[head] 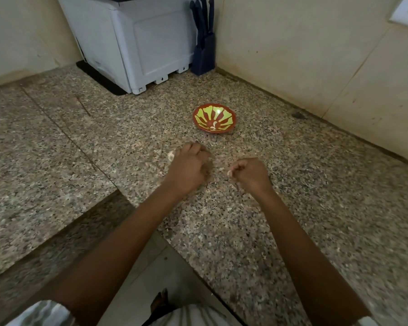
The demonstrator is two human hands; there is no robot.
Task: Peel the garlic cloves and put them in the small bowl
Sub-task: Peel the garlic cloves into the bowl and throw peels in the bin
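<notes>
My view of the left hand (189,168) was poor: knuckles up and fingers curled under, it hid whatever lay beneath. A pale garlic piece (171,156) showed just at its fingertips, but I could not tell whether the hand gripped it or only rested beside it. The right hand (251,174) was curled too, pinching a small whitish garlic clove (229,172) between thumb and fingertips, with most of the clove covered. Both hands hung over the middle of the speckled granite countertop (292,208), near each other but apart. Pale flecks around them were too blurred for me to name.

The small bowl (214,118) was round, shallow and glossy, red with yellow-green petal shapes. It stood beyond the hands towards the counter's back right corner and held one curved peeled clove (213,125) at its bottom. In that corner stood a dark knife block (204,50) beside a white plastic appliance (132,43), whose top was cut off.
</notes>
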